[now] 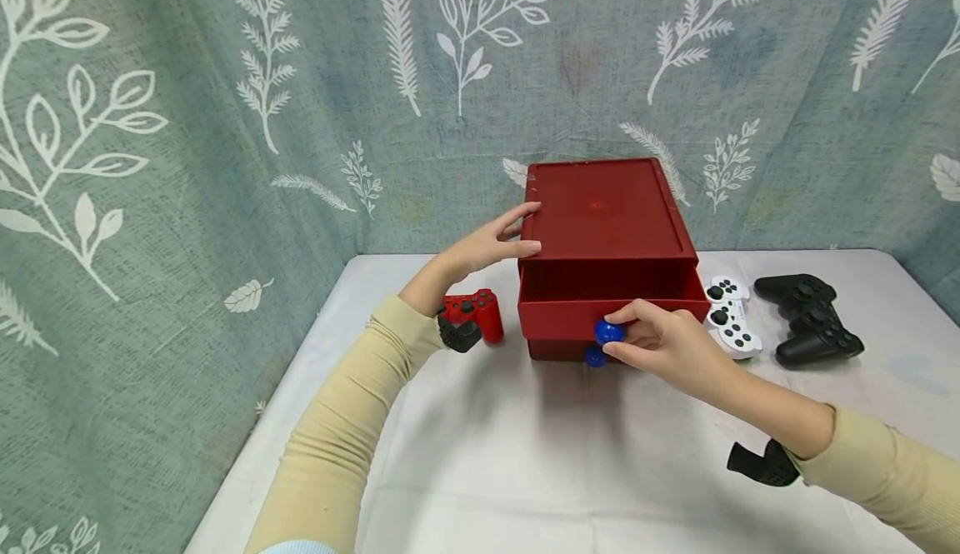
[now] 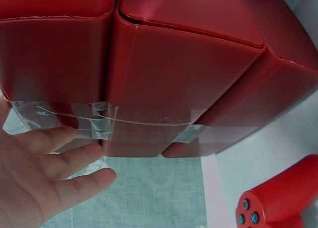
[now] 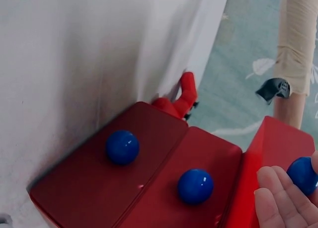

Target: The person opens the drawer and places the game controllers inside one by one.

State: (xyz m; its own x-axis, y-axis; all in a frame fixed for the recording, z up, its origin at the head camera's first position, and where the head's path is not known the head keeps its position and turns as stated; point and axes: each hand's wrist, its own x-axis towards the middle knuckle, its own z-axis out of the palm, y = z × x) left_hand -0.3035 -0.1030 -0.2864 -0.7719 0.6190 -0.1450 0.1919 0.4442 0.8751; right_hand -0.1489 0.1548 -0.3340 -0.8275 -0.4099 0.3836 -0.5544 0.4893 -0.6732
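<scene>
A dark red drawer cabinet [image 1: 600,204] stands on the table against the curtain. Its top drawer [image 1: 551,321] is pulled partway out, with a dark gap showing behind its front. My right hand [image 1: 675,350] pinches the round blue knob [image 1: 608,331] of this drawer between thumb and fingers. Lower blue knobs [image 3: 122,147] show on the two closed drawers in the right wrist view. My left hand [image 1: 491,246] rests against the cabinet's left side near the top, fingers extended. Clear tape [image 2: 149,131] runs along that side in the left wrist view, close to the fingertips.
A red game controller [image 1: 489,316] lies left of the cabinet, partly behind the left wrist. To the right are a white controller [image 1: 731,325] and a black controller [image 1: 806,321]. A leaf-patterned green curtain [image 1: 420,154] hangs behind the white-covered table [image 1: 480,471].
</scene>
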